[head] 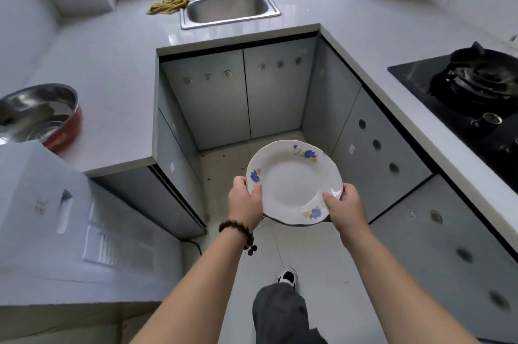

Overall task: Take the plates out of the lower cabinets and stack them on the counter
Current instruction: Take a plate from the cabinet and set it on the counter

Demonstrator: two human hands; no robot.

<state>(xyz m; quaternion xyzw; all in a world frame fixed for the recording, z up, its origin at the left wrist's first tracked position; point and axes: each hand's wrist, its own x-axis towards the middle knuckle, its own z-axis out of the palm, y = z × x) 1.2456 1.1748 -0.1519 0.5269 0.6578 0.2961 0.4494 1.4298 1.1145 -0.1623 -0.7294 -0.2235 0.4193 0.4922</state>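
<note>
Plate (293,182) hangs level above the floor, between the counters: left hand (244,203) grips its near-left rim, right hand (343,207) its near-right. Carrying step, I judge; next, turn and lower it onto bare counter (112,63).

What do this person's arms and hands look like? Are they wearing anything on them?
Both forearms are bare, with no sleeves in view and no gloves on the left hand or the right hand. The only thing worn is a bracelet of dark brown round beads on the left wrist, with a small dangling bead tail.
</note>
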